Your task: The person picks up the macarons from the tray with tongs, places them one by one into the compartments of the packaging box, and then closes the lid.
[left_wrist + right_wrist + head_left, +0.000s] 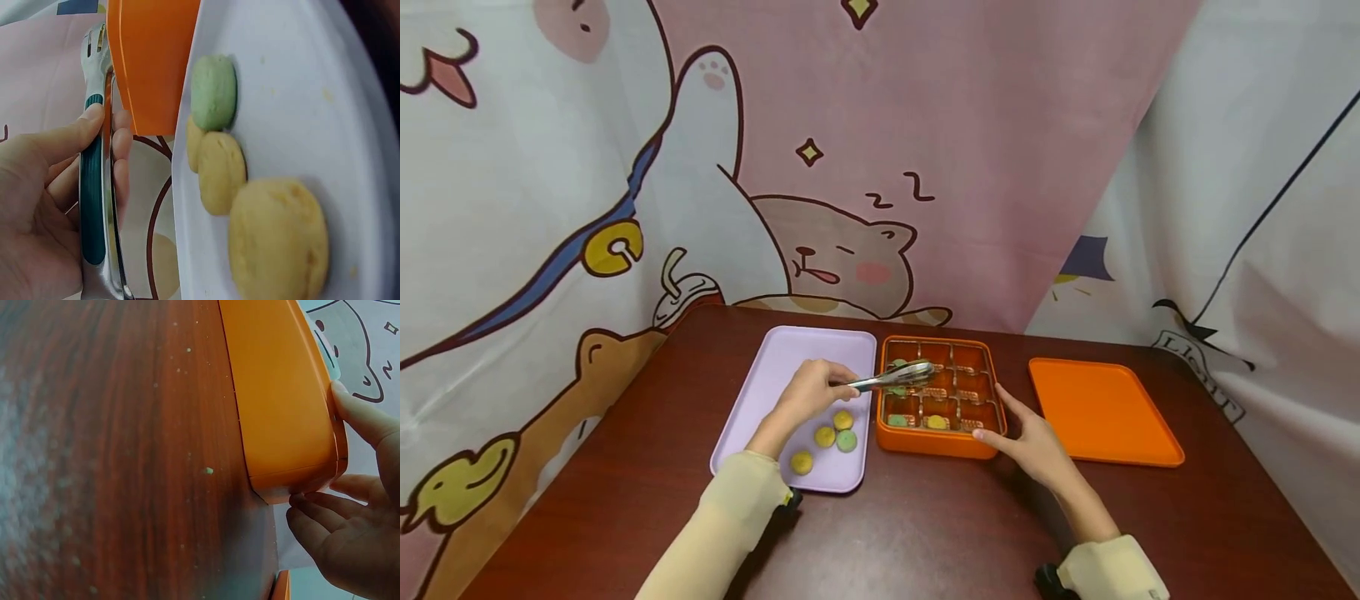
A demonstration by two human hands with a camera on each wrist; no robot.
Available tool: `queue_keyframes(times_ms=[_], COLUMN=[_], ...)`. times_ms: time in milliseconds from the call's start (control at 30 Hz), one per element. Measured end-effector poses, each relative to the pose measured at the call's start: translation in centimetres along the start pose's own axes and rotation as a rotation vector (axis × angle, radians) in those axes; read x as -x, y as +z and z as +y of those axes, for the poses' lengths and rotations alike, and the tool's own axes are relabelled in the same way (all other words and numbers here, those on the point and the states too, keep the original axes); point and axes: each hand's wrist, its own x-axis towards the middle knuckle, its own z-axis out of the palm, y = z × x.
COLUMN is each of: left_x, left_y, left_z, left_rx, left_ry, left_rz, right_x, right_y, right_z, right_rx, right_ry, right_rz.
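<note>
My left hand (815,387) grips metal tongs (94,181) with teal handle panels, thumb on one arm and fingers round the other. The tong heads reach over the left and middle compartments of an orange box (936,445) with a clear divided insert. Green macarons (897,421) lie in its left column, and a yellow macaron (937,422) sits in the front middle compartment. At the box's front right corner, my right hand (1033,446) holds on, thumb at the front rim and fingers along the side.
Left of the box, a lilac tray (752,400) bears several yellow macarons (802,462) and a green macaron (846,441). To the right lies a flat orange lid (1105,408). A printed curtain (985,167) hangs behind the dark wooden table (940,533).
</note>
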Motion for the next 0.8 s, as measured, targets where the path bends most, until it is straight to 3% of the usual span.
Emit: queue_keyframes(times_ms=[467, 800], left_x=[-0.9, -0.6], left_y=[1.1, -0.1], left_z=[1.4, 0.7], left_rx=[-0.070, -0.024], left_ry=[-0.027, 0.003], left_rz=[-0.013, 0.020], right_x=[0.2, -0.1], right_y=[0.3, 0.1], right_z=[0.1, 0.2], right_rx=[-0.033, -0.041], right_ry=[0.010, 0.004], right_rz=[-0.003, -0.004])
